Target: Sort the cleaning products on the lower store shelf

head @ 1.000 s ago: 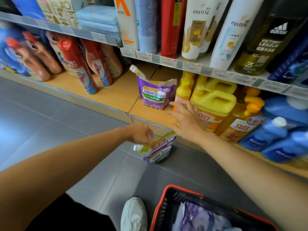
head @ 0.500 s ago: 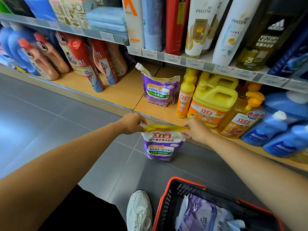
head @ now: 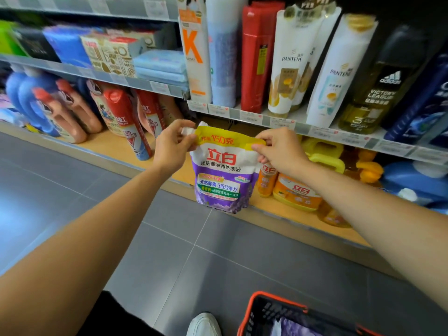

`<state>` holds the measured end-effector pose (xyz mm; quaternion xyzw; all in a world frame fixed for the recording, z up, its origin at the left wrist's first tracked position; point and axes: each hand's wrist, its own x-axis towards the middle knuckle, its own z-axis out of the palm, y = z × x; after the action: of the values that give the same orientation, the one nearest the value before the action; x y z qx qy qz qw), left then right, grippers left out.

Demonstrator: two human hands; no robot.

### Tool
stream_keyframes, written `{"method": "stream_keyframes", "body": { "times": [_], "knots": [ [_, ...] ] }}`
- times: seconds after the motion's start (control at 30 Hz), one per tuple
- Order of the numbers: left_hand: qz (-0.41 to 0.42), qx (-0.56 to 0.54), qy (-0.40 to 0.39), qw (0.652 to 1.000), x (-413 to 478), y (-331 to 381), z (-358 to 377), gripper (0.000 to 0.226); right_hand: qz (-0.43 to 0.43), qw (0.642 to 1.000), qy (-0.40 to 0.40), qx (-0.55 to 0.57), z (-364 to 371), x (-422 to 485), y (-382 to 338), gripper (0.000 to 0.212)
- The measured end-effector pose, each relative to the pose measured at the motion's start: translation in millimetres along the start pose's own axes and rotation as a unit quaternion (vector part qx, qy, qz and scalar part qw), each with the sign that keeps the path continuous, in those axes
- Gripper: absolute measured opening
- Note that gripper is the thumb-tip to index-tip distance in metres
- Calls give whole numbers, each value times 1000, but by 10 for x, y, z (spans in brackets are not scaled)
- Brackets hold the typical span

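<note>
A purple and white detergent refill pouch (head: 221,175) with a yellow top band hangs upright in front of the lower shelf (head: 116,147). My left hand (head: 173,144) pinches its top left corner by the white spout cap. My right hand (head: 276,151) pinches the top right corner. The pouch covers the spot where another purple pouch stood, so that one is hidden. Just right of it stand a small orange bottle (head: 266,179) and a yellow-handled jug (head: 299,192).
Red-capped bottles (head: 126,122) and blue jugs (head: 26,98) fill the shelf's left part; blue bottles (head: 417,180) lie at the right. Shampoo bottles (head: 291,64) stand on the shelf above. A red basket (head: 269,309) holding purple pouches sits on the grey floor by my white shoe (head: 203,324).
Both hands have lifted the pouch from near the floor up to shelf level, and it now hangs in front of the shelf. The view has tilted upward.
</note>
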<state>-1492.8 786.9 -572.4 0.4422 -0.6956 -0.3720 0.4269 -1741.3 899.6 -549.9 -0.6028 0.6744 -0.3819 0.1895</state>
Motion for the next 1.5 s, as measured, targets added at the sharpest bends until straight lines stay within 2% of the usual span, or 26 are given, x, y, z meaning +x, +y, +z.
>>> {"method": "stream_keyframes", "body": {
  "times": [0.1,0.2,0.3,0.43,0.5,0.6,0.67,0.77,0.83,0.9,0.97,1.03,1.2,1.5],
  "knots": [
    [7,-19,15,1000,144,-19,-17,17,-7,999,39,9,-2,137,-58,12],
    [6,-36,24,999,222,-49,-21,17,-13,997,72,-2,23,215,-59,7],
    [-13,-17,15,1000,189,-131,43,26,-4,998,46,-35,80,208,13,7],
    [-59,-3,-6,998,121,-311,157,24,7,995,18,-100,204,73,154,9],
    [-68,4,13,998,86,-359,195,45,4,995,13,-101,235,41,170,16],
    [-117,-12,43,992,-50,-405,302,83,-10,995,-17,-99,215,4,170,38],
    [-183,-26,43,982,-179,-478,432,96,-55,983,-12,-176,177,-52,227,53],
    [-273,-39,4,961,-425,-609,719,98,-106,934,48,-338,85,-155,372,62],
    [-266,-37,-26,963,-571,-716,937,96,-90,923,53,-372,49,-208,482,61],
    [-236,-34,-36,970,-654,-794,1133,108,-71,929,24,-361,41,-238,591,61],
    [-230,-24,-14,973,-677,-818,1293,127,-72,935,5,-348,36,-242,665,63],
    [-242,-6,25,970,-687,-819,1434,136,-76,937,4,-341,38,-240,714,66],
    [-242,53,72,966,-631,-926,1614,137,-86,937,6,-338,81,-249,762,75],
    [-202,91,-20,975,-315,-963,1338,135,-68,939,-11,-336,65,-253,722,74]
  ]
}}
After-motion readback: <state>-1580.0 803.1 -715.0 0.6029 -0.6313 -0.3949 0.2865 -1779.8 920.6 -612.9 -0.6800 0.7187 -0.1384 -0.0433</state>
